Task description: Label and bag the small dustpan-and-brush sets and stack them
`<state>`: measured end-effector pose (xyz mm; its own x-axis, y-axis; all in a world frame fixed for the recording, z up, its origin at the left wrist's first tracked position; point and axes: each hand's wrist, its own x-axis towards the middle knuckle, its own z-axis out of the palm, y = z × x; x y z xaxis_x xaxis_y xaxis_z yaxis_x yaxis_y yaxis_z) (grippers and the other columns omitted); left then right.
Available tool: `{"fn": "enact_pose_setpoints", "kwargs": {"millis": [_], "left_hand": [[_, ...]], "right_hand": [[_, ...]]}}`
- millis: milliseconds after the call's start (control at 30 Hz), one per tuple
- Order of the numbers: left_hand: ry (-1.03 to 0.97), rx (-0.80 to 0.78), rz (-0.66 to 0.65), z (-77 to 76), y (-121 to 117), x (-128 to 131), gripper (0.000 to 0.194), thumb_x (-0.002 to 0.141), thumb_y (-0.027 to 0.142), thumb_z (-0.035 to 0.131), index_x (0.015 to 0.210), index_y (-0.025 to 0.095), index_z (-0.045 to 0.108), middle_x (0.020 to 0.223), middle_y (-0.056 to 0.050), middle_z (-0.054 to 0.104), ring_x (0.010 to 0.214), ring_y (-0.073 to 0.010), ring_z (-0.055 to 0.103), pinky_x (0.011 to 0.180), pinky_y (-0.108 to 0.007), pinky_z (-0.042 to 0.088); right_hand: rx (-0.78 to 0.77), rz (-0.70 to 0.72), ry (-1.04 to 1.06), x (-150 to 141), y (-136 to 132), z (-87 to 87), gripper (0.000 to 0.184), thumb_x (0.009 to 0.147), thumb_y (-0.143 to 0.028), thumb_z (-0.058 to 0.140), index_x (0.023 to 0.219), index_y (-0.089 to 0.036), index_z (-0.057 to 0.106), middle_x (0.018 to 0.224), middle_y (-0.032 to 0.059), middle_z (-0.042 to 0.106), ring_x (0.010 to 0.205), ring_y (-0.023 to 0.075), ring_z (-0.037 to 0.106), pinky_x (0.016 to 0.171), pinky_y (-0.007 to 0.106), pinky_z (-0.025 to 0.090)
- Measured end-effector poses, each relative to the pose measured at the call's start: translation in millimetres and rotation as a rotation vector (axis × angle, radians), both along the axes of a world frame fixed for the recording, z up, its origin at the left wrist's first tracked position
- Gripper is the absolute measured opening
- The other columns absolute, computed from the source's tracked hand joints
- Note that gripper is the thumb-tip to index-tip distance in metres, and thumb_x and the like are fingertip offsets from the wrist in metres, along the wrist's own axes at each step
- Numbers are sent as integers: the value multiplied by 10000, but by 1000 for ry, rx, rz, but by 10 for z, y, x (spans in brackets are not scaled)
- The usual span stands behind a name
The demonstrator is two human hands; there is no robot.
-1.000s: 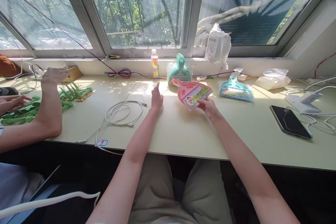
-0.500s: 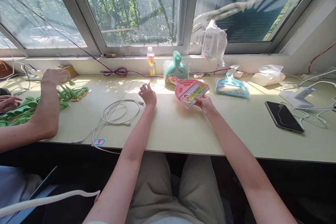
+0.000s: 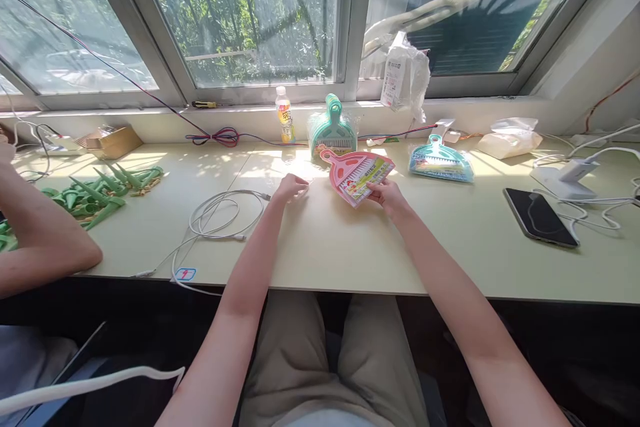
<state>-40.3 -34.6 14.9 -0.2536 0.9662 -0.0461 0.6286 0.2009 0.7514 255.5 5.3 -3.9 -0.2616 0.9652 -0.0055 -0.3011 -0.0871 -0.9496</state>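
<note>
A pink mini dustpan and brush set (image 3: 356, 173) with a colourful label is tilted just above the pale table (image 3: 350, 247). My right hand (image 3: 387, 197) grips its lower right edge. My left hand (image 3: 291, 185) rests knuckles up on the table to the left of the set, apart from it. Its fingers are curled down onto the surface, and what they pinch, if anything, is too faint to make out. A teal set in clear wrap (image 3: 333, 130) leans against the window ledge behind. Another teal set (image 3: 440, 163) lies flat to the right.
A drink bottle (image 3: 284, 115) stands by the ledge. A coiled white cable (image 3: 220, 213) lies left of my left hand. Green cone pieces (image 3: 95, 190) and a co-worker's forearm (image 3: 40, 240) are far left. A black phone (image 3: 540, 217), a white stand (image 3: 565, 180) and more cables sit at the right.
My left hand has come down from a raised, open pose to the table with its fingers curled. The co-worker's raised hand has dropped out of view. The pink set has barely moved.
</note>
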Motion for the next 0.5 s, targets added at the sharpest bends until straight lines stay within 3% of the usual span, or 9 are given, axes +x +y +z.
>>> {"fn": "enact_pose_setpoints", "kwargs": {"millis": [67, 133, 333, 500], "left_hand": [[2, -4, -123, -4, 3, -2, 317, 639, 240, 753, 943, 157, 777, 974, -62, 746, 875, -216, 669, 776, -290, 504], [79, 5, -158, -23, 15, 32, 368, 617, 203, 757, 982, 161, 768, 1005, -60, 735, 954, -241, 664, 836, -316, 504], [471, 168, 88, -110, 15, 211, 471, 740, 66, 605, 1192, 171, 686, 1239, -134, 594, 1157, -272, 579, 940, -364, 497], [632, 428, 64, -120, -12, 277, 741, 725, -74, 402, 1416, 168, 516, 1304, -168, 514, 1220, -297, 489, 958, -415, 492]], "right_hand": [[7, 22, -8, 2, -3, -2, 314, 704, -110, 760, 1008, -153, 696, 1028, 107, 759, 904, 269, 740, 884, 474, 614], [18, 47, -19, 9, 7, -15, 328, 692, -115, 770, 1011, -155, 702, 1026, 111, 761, 914, 281, 741, 877, 478, 616], [-1, 107, -113, 31, 78, -89, 342, 655, -120, 805, 981, -156, 710, 1025, 115, 765, 941, 299, 739, 859, 468, 625], [-24, 127, -138, 20, 101, -123, 334, 646, -106, 816, 959, -155, 713, 986, 110, 770, 948, 311, 738, 883, 483, 619]]}}
